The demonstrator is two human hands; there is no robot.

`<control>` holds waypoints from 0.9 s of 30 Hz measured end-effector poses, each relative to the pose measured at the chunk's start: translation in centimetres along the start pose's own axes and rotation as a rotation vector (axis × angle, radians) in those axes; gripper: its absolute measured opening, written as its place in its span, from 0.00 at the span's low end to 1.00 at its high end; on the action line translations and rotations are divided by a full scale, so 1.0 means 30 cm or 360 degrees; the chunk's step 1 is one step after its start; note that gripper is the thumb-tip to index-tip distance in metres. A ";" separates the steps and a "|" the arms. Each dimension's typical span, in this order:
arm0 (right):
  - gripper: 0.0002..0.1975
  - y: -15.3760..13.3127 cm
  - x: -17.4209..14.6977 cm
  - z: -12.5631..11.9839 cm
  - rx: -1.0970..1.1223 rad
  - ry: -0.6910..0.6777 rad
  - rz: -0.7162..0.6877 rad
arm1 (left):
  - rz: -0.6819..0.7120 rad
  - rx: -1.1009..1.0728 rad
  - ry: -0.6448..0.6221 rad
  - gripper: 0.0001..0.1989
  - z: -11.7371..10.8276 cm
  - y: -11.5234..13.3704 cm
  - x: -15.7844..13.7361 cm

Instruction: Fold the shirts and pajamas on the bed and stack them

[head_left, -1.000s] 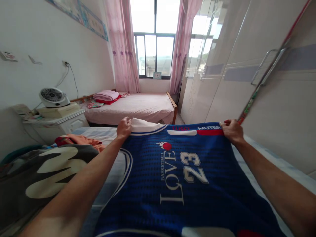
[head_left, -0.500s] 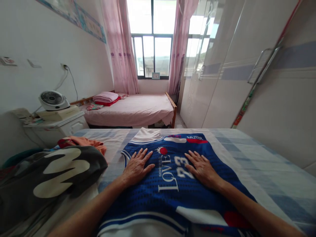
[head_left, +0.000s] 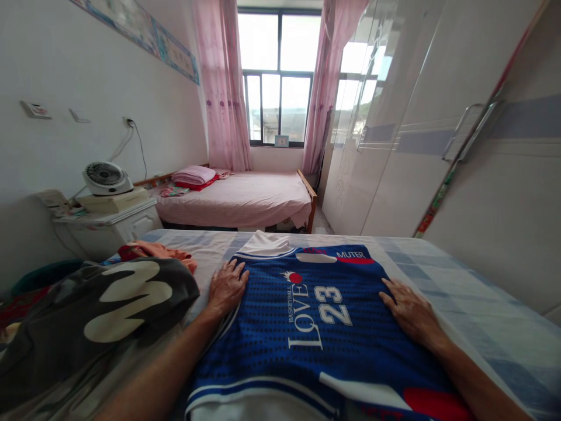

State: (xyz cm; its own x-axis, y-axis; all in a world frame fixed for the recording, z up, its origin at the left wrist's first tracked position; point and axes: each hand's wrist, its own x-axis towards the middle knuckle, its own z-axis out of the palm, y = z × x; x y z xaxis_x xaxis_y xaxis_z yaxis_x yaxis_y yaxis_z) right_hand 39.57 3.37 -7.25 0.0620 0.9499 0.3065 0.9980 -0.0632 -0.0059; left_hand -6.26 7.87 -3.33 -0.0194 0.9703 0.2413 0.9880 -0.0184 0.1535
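A blue basketball jersey (head_left: pixel 272 316) with white and red patches lies spread sideways on the bed, its front facing up and showing "LOVE" and "23". At its left edge rests my left hand (head_left: pixel 228 286), palm down, fingers stretched over the armhole trim. My right hand (head_left: pixel 412 313) lies along the opposite edge, fingertips touching the blue cloth and the fingers extended. Neither hand visibly grips the fabric, though the undersides of both are hidden. White cloth (head_left: pixel 265 242) shows at the jersey's far left corner.
To the left is a dark garment (head_left: pixel 131 304) with a cream print, with orange clothing (head_left: pixel 164 254) behind it. A checked sheet (head_left: pixel 442 286) covers this bed. Beyond stand a pink bed (head_left: pixel 245 193), a small fan (head_left: pixel 105 177) on a cabinet and a tall wardrobe (head_left: pixel 403 175).
Both hands have slid apart from the jersey's middle out to its left and right edges. The cloth looks flatter, and the head view has shifted slightly left and up.
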 end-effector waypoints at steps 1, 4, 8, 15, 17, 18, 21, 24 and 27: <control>0.29 0.000 0.001 -0.002 0.0013 0.0008 0.0000 | -0.0053 0.0004 0.0012 0.22 0.002 -0.010 0.006; 0.29 0.000 0.003 -0.010 0.0052 0.0026 0.0005 | -0.0153 -0.0009 0.0023 0.25 0.007 -0.030 0.020; 0.28 -0.005 0.007 -0.022 0.0083 0.0049 -0.0008 | -0.0166 -0.0041 0.0063 0.27 0.011 -0.041 0.028; 0.34 -0.003 0.020 -0.034 0.0096 0.0031 0.0505 | -0.0291 -0.0113 0.0190 0.25 -0.014 -0.063 0.036; 0.32 -0.002 0.026 -0.039 0.0077 0.0032 0.0544 | -0.0352 -0.0107 0.0191 0.22 -0.017 -0.067 0.040; 0.30 -0.002 0.029 -0.043 0.0098 0.0034 0.0484 | -0.0356 -0.0123 0.0186 0.21 -0.017 -0.068 0.041; 0.23 -0.006 0.039 -0.054 0.0276 0.0064 0.0266 | -0.0312 -0.0314 0.0241 0.15 -0.013 -0.065 0.045; 0.19 -0.013 0.045 -0.067 0.0503 0.0095 0.0149 | -0.0326 -0.0718 0.0353 0.13 -0.011 -0.056 0.049; 0.19 -0.025 0.044 -0.083 0.0538 0.0161 0.0283 | -0.0394 -0.0985 0.0380 0.18 -0.014 -0.050 0.053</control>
State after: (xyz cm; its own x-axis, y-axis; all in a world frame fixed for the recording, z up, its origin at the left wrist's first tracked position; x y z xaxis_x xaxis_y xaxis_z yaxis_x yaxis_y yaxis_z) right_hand 38.86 3.90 -4.49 0.2493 0.8972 0.3647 0.9211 -0.1033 -0.3755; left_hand -7.83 9.35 -2.77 -0.3352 0.8856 0.3214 0.6832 -0.0064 0.7302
